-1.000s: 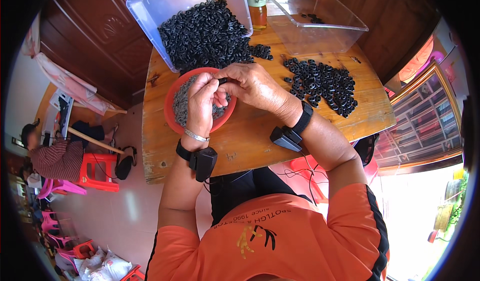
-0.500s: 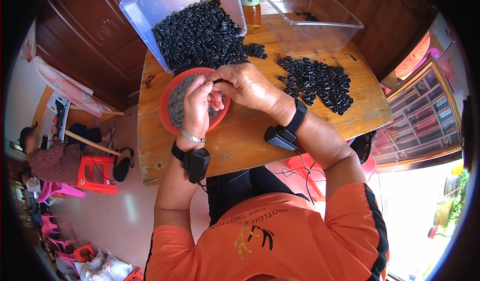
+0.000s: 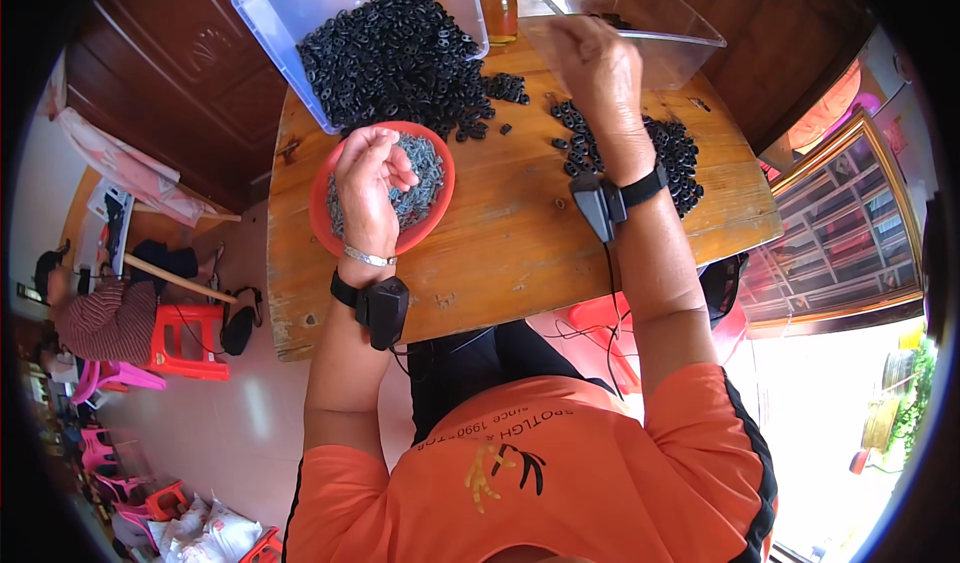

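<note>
My left hand (image 3: 372,178) is over a red bowl (image 3: 446,191) full of small grey metal pieces that look like screws (image 3: 422,175). Its fingers are curled in, and whatever they may hold is hidden. My right hand (image 3: 606,71) is raised at the near rim of a clear plastic bin (image 3: 675,58), above a loose spread of small black oval parts (image 3: 676,158). Motion smears its fingertips, so I cannot make out anything in them. Behind the bowl, a tilted translucent tub (image 3: 262,38) spills a large heap of black two-holed parts (image 3: 390,63) onto the wooden table (image 3: 490,253).
A jar (image 3: 499,8) with a pale green lid and amber liquid stands between tub and bin. Cables (image 3: 612,293) hang from my wrist devices. Left of the table, a person in a striped top (image 3: 110,321) sits near a red stool (image 3: 190,343). A framed panel (image 3: 840,228) leans at the right.
My right hand has parted from my left hand and swung right and away from me to the clear bin. My left hand stays over the bowl, now uncovering more of the metal pieces.
</note>
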The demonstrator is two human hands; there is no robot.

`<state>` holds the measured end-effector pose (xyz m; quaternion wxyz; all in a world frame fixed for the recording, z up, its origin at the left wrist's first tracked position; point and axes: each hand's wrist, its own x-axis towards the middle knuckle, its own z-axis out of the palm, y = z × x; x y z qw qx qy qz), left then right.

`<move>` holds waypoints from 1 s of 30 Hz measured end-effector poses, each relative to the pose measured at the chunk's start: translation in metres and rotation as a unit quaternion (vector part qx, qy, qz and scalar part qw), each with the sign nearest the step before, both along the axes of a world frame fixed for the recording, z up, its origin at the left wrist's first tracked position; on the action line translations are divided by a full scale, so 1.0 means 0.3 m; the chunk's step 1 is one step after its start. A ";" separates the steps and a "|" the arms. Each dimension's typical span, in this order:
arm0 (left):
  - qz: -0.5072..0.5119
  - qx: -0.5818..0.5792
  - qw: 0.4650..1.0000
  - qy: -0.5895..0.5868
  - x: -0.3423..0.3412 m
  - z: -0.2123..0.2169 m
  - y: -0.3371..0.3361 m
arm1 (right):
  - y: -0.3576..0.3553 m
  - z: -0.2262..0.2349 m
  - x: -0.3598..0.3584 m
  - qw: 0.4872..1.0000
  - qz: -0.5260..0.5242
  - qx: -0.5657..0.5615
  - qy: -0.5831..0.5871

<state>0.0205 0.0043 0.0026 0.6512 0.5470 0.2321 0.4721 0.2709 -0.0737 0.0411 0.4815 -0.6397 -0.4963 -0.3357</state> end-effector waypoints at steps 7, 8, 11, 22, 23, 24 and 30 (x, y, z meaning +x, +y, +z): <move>0.023 0.008 1.000 0.001 -0.011 0.000 0.014 | 0.069 -0.140 -0.260 0.911 0.320 -0.259 0.011; 0.020 0.003 1.000 -0.002 -0.007 -0.002 0.016 | 0.072 -0.162 -0.279 0.902 0.314 -0.297 -0.013; 0.028 -0.002 1.000 -0.005 -0.019 0.007 0.011 | 0.070 -0.166 -0.357 0.898 0.271 -0.323 -0.122; 0.013 0.003 1.000 -0.028 -0.021 0.013 0.012 | 0.130 -0.212 -0.398 0.918 0.297 -0.243 -0.101; 0.016 0.003 0.999 -0.032 -0.018 0.016 0.008 | 0.120 -0.202 -0.398 0.916 0.324 -0.229 -0.059; 0.019 0.002 0.999 -0.037 -0.016 0.017 0.007 | 0.114 -0.193 -0.399 0.912 0.348 -0.215 -0.019; 0.024 -0.008 0.998 -0.051 -0.022 0.015 0.008 | 0.115 -0.199 -0.415 0.905 0.380 -0.189 0.023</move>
